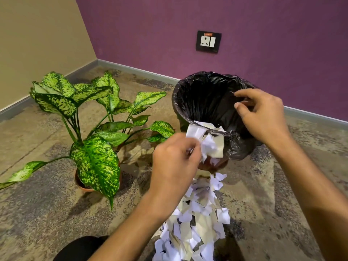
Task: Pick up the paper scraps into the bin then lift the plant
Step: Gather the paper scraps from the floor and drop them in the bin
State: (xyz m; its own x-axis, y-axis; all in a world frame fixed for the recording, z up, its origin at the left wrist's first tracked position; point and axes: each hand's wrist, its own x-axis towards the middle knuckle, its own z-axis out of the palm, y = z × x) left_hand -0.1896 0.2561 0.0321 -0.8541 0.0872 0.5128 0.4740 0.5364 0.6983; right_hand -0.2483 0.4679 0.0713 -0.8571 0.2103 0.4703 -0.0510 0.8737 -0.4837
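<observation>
Purple wall (263, 44) runs along the far side and meets a beige wall (37, 34) in the far left corner, with a grey skirting (131, 69) lining the foot of both. Mottled brown carpet (47, 223) covers the floor, with open stretches at near left and at right of the bin. A socket plate (208, 42) sits on the purple wall above the bin.

At left the plant (84, 119) stands in a terracotta pot (82, 185); its speckled leaves spread wide, one long leaf reaching to the left edge of view and others on the right stretching close to the bin's near left side.

Right of it, the bin (188, 95) is lined with a black bag whose edge folds over the rim, and it looks tilted toward the person. The right hand (263, 113) grips the far right rim, thumb and fingers curled on the bag's edge.

A trail of white paper scraps (197, 223) lies on the carpet from the bin's foot to the near edge of view, between the two forearms. The left hand (175, 162) pinches a bunch of scraps (209, 146) right at the bin's near rim, some draped over the lip. A dark-clothed knee (81, 249) shows at the near left.
</observation>
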